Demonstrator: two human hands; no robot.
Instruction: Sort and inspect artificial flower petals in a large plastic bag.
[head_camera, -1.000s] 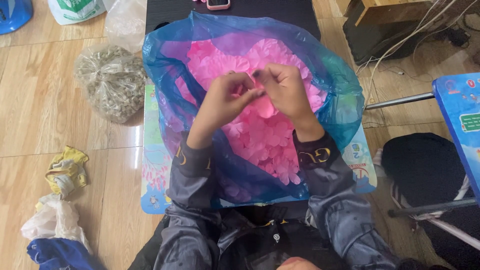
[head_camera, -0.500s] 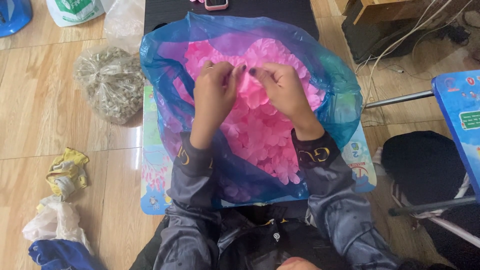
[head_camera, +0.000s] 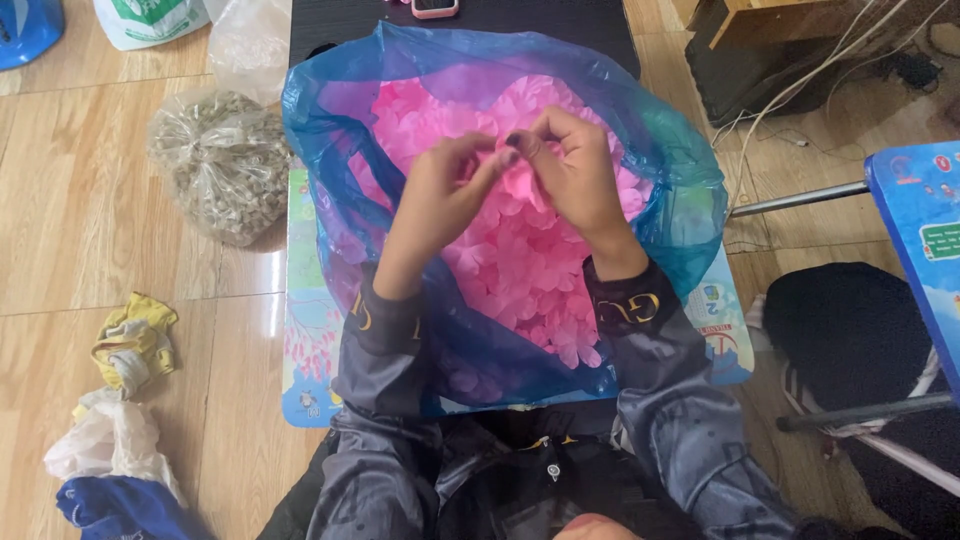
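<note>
A big blue plastic bag (head_camera: 680, 190) lies open in front of me, filled with pink fabric flower petals (head_camera: 520, 270). Over the pile, my left hand (head_camera: 440, 195) and my right hand (head_camera: 572, 165) meet with fingertips together, pinching a pink petal piece (head_camera: 518, 180) between them. Both forearms in dark grey sleeves reach into the bag's mouth. The bag rests on a small low table with a colourful printed top (head_camera: 305, 340).
On the wooden floor at left lie a clear bag of small greenish pieces (head_camera: 215, 165), crumpled yellow, white and blue bags (head_camera: 120, 400), and a white sack (head_camera: 150, 20). A pink phone (head_camera: 435, 8) lies beyond the bag. At right stand a blue folding table (head_camera: 925, 240), a black cushion and cables.
My hands shifted from the pile's left-centre upward and back together; the left hand turned toward the right and the fingertips closed on one petal piece.
</note>
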